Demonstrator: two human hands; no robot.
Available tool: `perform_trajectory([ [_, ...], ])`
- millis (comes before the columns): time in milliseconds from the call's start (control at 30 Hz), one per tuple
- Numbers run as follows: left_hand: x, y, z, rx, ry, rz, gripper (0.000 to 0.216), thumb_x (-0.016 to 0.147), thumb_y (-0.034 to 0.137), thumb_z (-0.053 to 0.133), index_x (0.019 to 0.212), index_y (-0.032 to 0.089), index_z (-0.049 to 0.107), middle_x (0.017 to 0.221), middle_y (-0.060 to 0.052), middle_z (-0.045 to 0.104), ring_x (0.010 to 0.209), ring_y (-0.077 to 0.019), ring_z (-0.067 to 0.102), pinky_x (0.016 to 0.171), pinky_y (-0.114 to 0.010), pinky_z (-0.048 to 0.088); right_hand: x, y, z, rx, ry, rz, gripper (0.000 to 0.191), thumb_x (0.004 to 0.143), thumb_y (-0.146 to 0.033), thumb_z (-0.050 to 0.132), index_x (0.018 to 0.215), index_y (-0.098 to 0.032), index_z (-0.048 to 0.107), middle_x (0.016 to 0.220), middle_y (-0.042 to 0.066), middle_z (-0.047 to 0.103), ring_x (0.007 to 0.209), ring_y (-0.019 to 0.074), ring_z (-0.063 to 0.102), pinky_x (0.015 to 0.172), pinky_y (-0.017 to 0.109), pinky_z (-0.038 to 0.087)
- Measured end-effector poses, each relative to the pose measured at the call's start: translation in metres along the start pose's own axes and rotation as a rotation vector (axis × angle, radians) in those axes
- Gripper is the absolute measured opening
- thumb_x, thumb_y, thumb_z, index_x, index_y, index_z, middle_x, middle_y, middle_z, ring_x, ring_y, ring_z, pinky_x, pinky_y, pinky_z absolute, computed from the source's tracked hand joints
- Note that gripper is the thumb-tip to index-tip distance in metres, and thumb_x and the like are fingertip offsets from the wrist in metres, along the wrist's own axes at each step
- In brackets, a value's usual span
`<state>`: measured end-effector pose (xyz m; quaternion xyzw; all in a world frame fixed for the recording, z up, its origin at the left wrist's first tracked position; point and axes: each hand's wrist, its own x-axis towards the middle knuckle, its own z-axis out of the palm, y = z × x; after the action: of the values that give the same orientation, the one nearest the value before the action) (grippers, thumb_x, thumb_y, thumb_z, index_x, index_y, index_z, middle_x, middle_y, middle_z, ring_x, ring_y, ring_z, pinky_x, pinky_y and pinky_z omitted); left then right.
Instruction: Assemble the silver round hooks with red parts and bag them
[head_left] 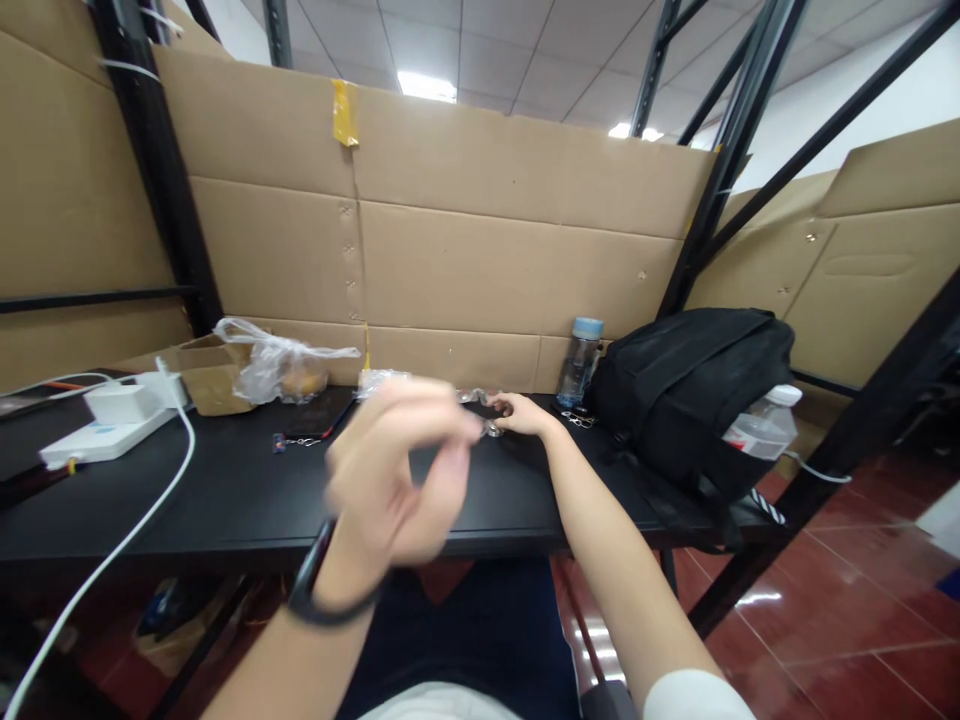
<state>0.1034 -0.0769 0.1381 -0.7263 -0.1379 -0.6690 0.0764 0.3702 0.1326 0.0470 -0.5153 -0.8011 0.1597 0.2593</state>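
My left hand is raised in front of me above the near part of the black desk, a dark band round its wrist. Its thumb and fingers come together in a pinch, smeared by motion, and whatever is between them cannot be made out. Farther back, my right hand rests at the desk top with its fingers curled. A small shiny metallic piece lies at its fingertips, too small to name. Crumpled clear plastic sits behind my left hand, partly covered by it.
The black desk backs onto a cardboard wall. At left are a white power strip with a cable, a cardboard box, a plastic bag and a phone. A water bottle and a black backpack stand at right.
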Motion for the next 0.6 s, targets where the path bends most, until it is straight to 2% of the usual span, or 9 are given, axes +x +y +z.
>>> perform_trajectory([
  [33,0.005,-0.023,0.008,0.013,-0.097,-0.026,0.013,0.093,0.019,0.057,0.1,0.023,0.068,0.096,-0.003,0.07,0.086,-0.0169,0.065,0.081,-0.032,0.054,0.0,0.001,0.0,0.001,-0.045,-0.005,0.051,0.068,-0.018,0.079,0.118,-0.018,0.071,0.108,0.007,0.069,0.08,0.0146,0.062,0.075,0.026,0.051],
  [100,0.004,-0.085,0.024,0.067,-0.386,-0.134,0.015,0.09,0.017,0.056,0.097,0.021,0.069,0.087,-0.002,0.071,0.076,-0.016,0.065,0.073,-0.028,0.052,0.001,0.003,0.001,0.016,-0.14,-0.009,0.052,0.066,-0.016,0.079,0.117,-0.017,0.072,0.103,0.006,0.071,0.08,0.0152,0.063,0.076,0.026,0.051],
  [167,-0.012,-0.151,0.034,0.169,-0.653,-0.272,0.017,0.087,0.019,0.056,0.094,0.019,0.071,0.083,-0.002,0.072,0.072,-0.0166,0.065,0.069,-0.027,0.05,0.002,0.005,0.003,0.04,-0.207,-0.004,0.052,0.065,-0.014,0.079,0.116,-0.015,0.072,0.099,0.005,0.073,0.079,0.0156,0.065,0.077,0.026,0.052],
  [233,-0.038,-0.201,0.035,0.319,-0.769,-0.33,0.018,0.086,0.021,0.056,0.089,0.018,0.073,0.084,-0.006,0.072,0.076,-0.0197,0.066,0.072,-0.028,0.049,0.003,0.007,0.005,0.053,-0.21,0.004,0.053,0.063,-0.014,0.081,0.115,-0.015,0.072,0.098,0.005,0.074,0.081,0.0163,0.067,0.078,0.026,0.052],
  [267,-0.051,-0.218,0.033,0.352,-0.807,-0.33,0.018,0.087,0.023,0.056,0.089,0.018,0.074,0.085,-0.007,0.072,0.078,-0.0204,0.067,0.073,-0.028,0.049,0.003,0.008,0.006,0.052,-0.193,0.008,0.055,0.062,-0.015,0.082,0.116,-0.015,0.072,0.1,0.006,0.074,0.081,0.0165,0.067,0.079,0.027,0.052],
  [300,-0.062,-0.228,0.029,0.359,-0.862,-0.324,0.018,0.087,0.026,0.057,0.087,0.019,0.074,0.084,-0.007,0.072,0.078,-0.0207,0.067,0.073,-0.028,0.049,0.003,0.009,0.006,0.049,-0.174,0.01,0.056,0.061,-0.015,0.083,0.116,-0.015,0.072,0.101,0.006,0.073,0.081,0.0166,0.067,0.079,0.027,0.052],
  [367,-0.076,-0.233,0.023,0.436,-0.829,-0.308,0.024,0.091,0.032,0.054,0.085,0.02,0.075,0.086,-0.009,0.072,0.081,-0.0221,0.067,0.076,-0.029,0.049,0.004,0.011,0.007,0.043,-0.157,0.008,0.056,0.061,-0.016,0.084,0.115,-0.015,0.072,0.101,0.006,0.073,0.08,0.0161,0.067,0.078,0.027,0.053],
  [467,-0.079,-0.224,0.022,0.499,-0.82,-0.283,0.028,0.088,0.04,0.059,0.074,0.021,0.075,0.084,-0.01,0.071,0.082,-0.0237,0.066,0.077,-0.031,0.049,0.004,0.011,0.007,0.049,-0.155,0.008,0.053,0.062,-0.015,0.084,0.114,-0.014,0.073,0.098,0.006,0.072,0.079,0.0153,0.066,0.077,0.027,0.052],
  [600,-0.076,-0.217,0.03,0.473,-0.948,-0.339,0.016,0.077,0.035,0.071,0.068,0.022,0.076,0.08,-0.008,0.072,0.076,-0.0231,0.067,0.074,-0.03,0.048,0.003,0.01,0.005,0.064,-0.162,0.011,0.052,0.062,-0.016,0.084,0.112,-0.015,0.073,0.099,0.006,0.072,0.078,0.0147,0.065,0.077,0.027,0.052],
])
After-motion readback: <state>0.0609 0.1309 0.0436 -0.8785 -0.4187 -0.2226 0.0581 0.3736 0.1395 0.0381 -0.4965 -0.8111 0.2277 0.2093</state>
